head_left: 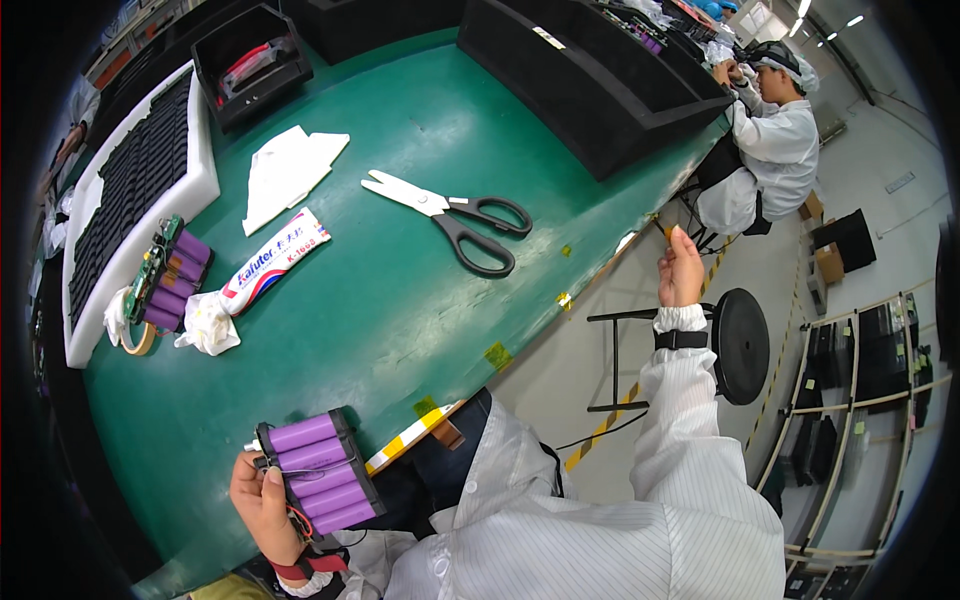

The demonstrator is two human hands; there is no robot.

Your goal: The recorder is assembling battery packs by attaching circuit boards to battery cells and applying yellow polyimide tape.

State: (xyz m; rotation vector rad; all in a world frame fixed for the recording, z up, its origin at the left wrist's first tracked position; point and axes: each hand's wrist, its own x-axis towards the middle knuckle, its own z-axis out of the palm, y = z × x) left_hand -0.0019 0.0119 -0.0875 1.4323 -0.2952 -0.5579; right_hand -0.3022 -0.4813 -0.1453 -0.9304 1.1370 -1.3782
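My left hand grips a battery pack of several purple cylindrical cells in black end frames, at the near left edge of the table. A thin black wire crosses the cells, and red and black wires show by my wrist. Out to the right, past the table edge, my right hand is raised with its fingers pinched together. Whatever is between those fingertips is too small to make out. Scissors with black handles lie on the green table, blades partly apart. Left of them rest a glue tube and white paper.
A second purple battery pack with a green circuit board stands at the left, beside crumpled tissue and a tape roll. Behind are a foam tray and black bins. A stool and a seated co-worker are at right.
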